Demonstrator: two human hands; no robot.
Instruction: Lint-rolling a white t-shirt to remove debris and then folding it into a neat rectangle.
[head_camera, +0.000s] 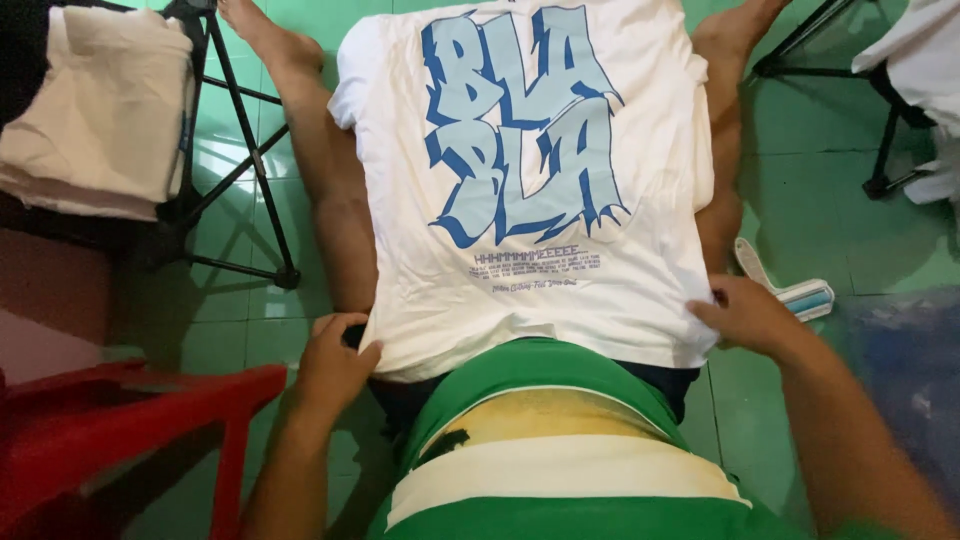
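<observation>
The single head camera looked steeply down from the person's own head, close over their lap and outstretched legs. It faced forward along the legs toward the feet, taking in the green tiled floor (800, 180) on both sides.

Bright, even indoor light; soft glare streaks the glossy green tiled floor (800, 170). The right forearm and lower right corner blur; edges bend slightly.

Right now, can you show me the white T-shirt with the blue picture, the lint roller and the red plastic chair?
White T-shirt with blue print (520, 290), head view, plain cloth below print.
White lint roller (806, 298), head view, its roll.
Red plastic chair (130, 410), head view, seat edge.
</observation>
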